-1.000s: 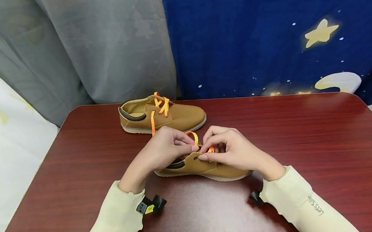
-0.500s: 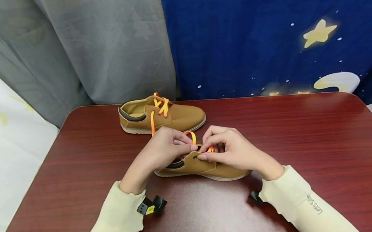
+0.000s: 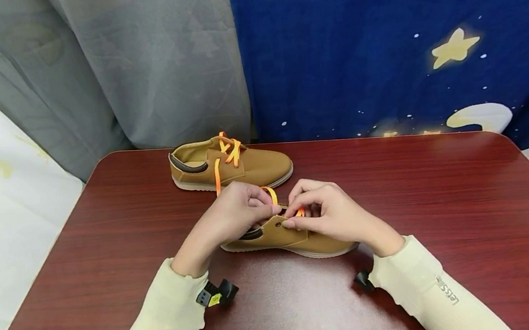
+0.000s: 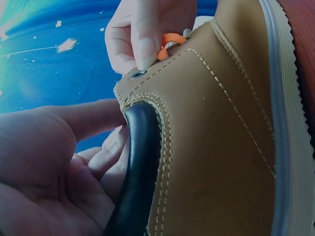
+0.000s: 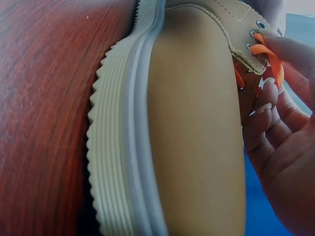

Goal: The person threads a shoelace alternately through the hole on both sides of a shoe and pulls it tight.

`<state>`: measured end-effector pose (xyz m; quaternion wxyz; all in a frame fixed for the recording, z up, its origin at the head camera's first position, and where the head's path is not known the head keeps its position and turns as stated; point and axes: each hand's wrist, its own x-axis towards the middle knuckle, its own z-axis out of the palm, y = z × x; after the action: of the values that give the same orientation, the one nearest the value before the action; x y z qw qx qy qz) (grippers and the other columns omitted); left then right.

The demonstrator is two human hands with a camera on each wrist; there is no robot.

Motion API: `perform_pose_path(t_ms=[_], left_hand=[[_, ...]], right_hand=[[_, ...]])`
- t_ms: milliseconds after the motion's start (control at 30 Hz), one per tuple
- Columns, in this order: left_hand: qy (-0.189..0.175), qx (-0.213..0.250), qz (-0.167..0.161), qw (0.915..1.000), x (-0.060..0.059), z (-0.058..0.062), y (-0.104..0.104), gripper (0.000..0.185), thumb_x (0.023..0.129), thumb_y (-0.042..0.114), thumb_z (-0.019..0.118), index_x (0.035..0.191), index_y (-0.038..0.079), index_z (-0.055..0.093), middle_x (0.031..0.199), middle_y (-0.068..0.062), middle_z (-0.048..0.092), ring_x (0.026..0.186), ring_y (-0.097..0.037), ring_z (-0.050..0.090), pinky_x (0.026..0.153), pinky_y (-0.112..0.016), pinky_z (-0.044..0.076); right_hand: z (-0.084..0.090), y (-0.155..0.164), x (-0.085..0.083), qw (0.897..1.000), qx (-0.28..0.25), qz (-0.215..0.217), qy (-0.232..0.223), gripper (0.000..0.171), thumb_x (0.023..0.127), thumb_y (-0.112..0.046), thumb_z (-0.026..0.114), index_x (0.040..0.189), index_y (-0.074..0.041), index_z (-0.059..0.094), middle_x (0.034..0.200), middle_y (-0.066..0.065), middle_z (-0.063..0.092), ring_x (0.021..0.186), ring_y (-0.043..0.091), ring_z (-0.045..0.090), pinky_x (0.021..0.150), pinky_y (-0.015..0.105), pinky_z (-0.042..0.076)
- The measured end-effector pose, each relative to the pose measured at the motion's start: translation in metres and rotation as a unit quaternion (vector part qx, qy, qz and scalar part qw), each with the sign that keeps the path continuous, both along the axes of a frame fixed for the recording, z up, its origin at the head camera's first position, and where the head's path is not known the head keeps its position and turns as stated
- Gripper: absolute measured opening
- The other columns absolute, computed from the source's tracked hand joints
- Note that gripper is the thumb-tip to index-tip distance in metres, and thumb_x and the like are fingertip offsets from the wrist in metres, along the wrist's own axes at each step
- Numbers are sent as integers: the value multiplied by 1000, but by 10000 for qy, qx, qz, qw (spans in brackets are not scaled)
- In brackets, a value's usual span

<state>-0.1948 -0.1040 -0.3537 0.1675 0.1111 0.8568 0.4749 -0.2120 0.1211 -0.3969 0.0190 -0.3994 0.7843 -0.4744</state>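
A tan lace-up shoe [image 3: 327, 244] with a dark collar lies on the table, toe to the right. My left hand [image 3: 231, 215] is over its opening, thumb and fingertips pinching an orange shoelace [image 3: 273, 195] that loops up beside them. In the left wrist view, the left fingers [image 4: 93, 115] reach behind the black padded collar [image 4: 142, 147]. My right hand [image 3: 327, 209] pinches the eyelet flap [image 4: 172, 73], its thumb on the outer face beside a free eyelet [image 4: 139, 74]. The right wrist view shows lace [image 5: 273, 59] threaded through lower eyelets, close to the right fingers.
A matching tan shoe [image 3: 267, 166] with orange laces stands behind, near the table's back edge. One of its lace ends [image 3: 217, 176] hangs down its side. The reddish wooden table [image 3: 427, 192] meets grey and blue curtains [image 3: 355, 49] at the back.
The lace loop by my left fingers has shifted slightly left and narrowed. My right hand keeps its grip on the flap, and both shoes stay put.
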Motion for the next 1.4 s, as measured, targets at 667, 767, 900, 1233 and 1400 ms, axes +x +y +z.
perform_pose_path(t_ms=[667,767,900,1233,1400], left_hand=[[397,-514,-1444,9874,1,4,-10,36,104,17,50,70,12,59,57,8,34,52,-8,31,51,-22,24],[447,-604,-1569,9848,6,4,-10,36,106,24,50,72,14,58,60,8,37,55,-8,33,53,-23,27],[944,-1135,-1545,9769,14,2,-5,27,96,38,67,79,18,62,62,9,38,56,-6,35,52,-22,28],[2585,-2547,-851,9279,31,-1,13,27,88,30,78,72,21,58,61,10,43,58,-9,42,54,-25,35],[3375,-2267,-791,9102,34,-8,7,16,96,30,68,83,22,68,68,12,55,65,-8,52,62,-28,45]], right_hand=[[0,2,-1,9999,-4,-56,90,5,84,-15,82,88,-17,80,89,-2,64,62,7,55,55,22,47],[1,2,0,10000,11,-52,79,5,85,-14,82,89,-16,80,90,-1,64,62,7,56,55,23,47],[1,3,0,9999,66,-69,83,4,85,-14,82,89,-16,80,90,-1,64,63,7,55,56,23,47],[-1,2,0,10000,39,-17,38,4,87,-17,81,90,-14,80,91,0,65,62,6,57,56,23,48],[1,1,0,9998,146,-98,105,5,87,-18,80,91,-15,80,93,-3,65,63,6,56,56,22,47]])
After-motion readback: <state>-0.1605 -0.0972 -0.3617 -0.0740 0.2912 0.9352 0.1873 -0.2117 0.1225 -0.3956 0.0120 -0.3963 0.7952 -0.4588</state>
